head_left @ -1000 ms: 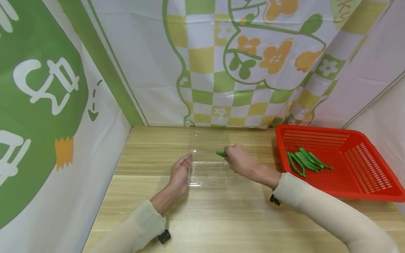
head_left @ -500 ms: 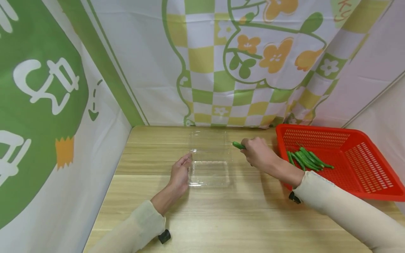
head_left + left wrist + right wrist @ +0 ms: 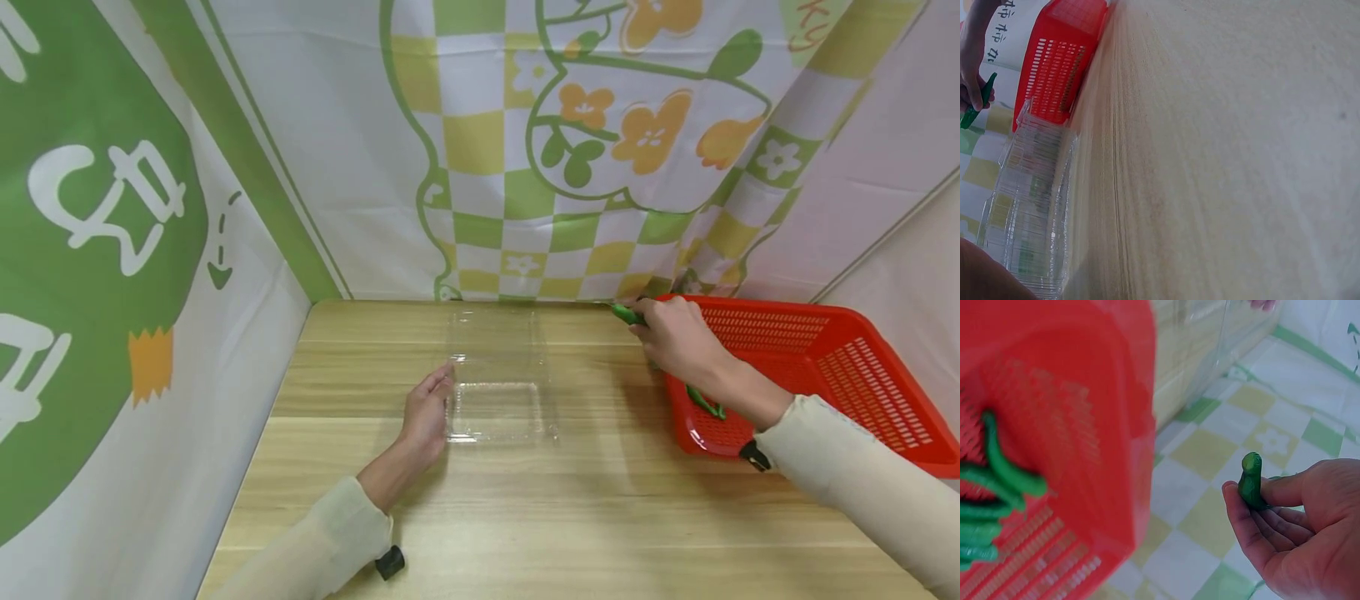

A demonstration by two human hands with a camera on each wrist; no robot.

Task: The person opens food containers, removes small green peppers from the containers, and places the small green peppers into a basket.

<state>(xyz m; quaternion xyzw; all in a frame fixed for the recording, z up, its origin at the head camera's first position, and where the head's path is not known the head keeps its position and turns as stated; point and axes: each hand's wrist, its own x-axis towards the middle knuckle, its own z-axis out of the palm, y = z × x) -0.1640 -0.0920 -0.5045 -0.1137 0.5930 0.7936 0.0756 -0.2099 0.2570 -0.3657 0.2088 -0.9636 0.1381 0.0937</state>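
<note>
A clear plastic clamshell box (image 3: 498,435) lies opened out on the wooden table, its lid half towards the wall. My left hand (image 3: 426,417) holds the box by its left side, near the fold. My right hand (image 3: 678,337) is raised over the near left corner of the red basket (image 3: 862,321). Thumb and fingers pinch a green chili pepper (image 3: 1251,481), which points out to the left in the head view. Inside the basket are more green chili peppers (image 3: 1007,465), mostly hidden by my right hand and wrist in the head view.
The wooden table (image 3: 510,517) ends at a wall of printed cloth (image 3: 480,142) behind the box and basket. Another cloth (image 3: 255,367) stands along the table's left edge.
My right hand has moved right and away from me, from above the box to the basket's left rim, with the green chili pepper still pinched. My left hand has stayed at the box.
</note>
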